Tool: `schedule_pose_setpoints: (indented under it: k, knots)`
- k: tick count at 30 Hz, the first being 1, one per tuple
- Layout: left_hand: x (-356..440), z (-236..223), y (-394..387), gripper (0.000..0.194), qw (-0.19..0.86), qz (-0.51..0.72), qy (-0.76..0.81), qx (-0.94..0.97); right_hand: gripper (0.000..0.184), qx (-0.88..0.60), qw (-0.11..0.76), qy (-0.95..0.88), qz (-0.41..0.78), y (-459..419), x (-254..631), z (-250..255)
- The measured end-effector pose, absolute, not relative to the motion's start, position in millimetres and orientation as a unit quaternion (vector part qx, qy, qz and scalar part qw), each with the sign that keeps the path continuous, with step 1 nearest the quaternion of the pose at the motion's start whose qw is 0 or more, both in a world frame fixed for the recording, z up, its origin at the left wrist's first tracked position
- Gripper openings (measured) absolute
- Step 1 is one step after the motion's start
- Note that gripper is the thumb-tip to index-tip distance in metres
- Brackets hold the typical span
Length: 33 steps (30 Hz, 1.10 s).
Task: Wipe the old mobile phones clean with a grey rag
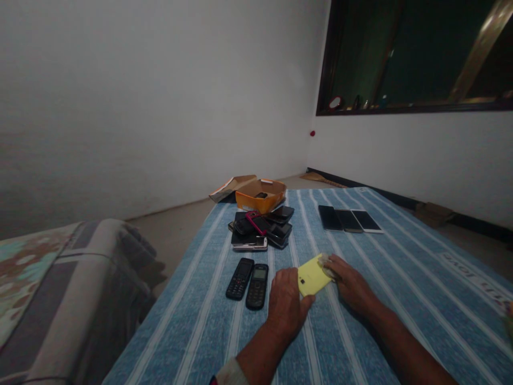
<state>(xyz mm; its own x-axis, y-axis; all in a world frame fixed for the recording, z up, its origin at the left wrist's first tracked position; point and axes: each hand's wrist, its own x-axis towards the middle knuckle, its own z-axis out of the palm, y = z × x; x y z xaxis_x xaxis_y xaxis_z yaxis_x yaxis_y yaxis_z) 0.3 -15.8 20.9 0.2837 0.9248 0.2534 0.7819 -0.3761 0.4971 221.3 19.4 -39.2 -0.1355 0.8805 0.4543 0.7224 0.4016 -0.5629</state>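
Head view: a yellow phone (pixel 313 276) lies between both hands on the striped blue cloth (pixel 401 251), its long axis slanting up to the right. The right hand (pixel 352 283) curls over its upper end; the half-closed left hand (pixel 286 305) presses its lower edge.

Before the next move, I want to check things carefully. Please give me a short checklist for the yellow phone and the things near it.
1. Both hands on the yellow phone: ok, left hand at its lower edge, right hand over its right end.
2. Screen side faces up: cannot tell, it is hidden.
3. Left hand clear of the two black keypad phones: cannot tell, very close.
4. Pile of phones steady: not ok, unevenly stacked.
5. Three smartphones apart from hands: ok.
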Motion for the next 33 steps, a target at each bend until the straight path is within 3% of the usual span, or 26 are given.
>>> schedule_pose_setpoints:
  k: [9,14,24,33]
  knots:
    - [0,26,-16,0.039,0.154,0.258,0.542,0.785,0.039,-0.441,0.386,-0.8,0.128,9,213,-21]
    - [-3,25,-16,0.038,0.158,0.276,0.525,0.79,0.039,-0.406,0.354,-0.827,0.159,3,202,-13]
    - [-10,30,-11,0.086,0.199,0.223,0.531,0.793,0.03,-0.299,0.311,-0.878,0.208,-15,165,26]
    - [-14,38,-11,0.089,0.199,0.193,0.523,0.806,0.029,-0.29,0.3,-0.883,0.213,-16,164,38]
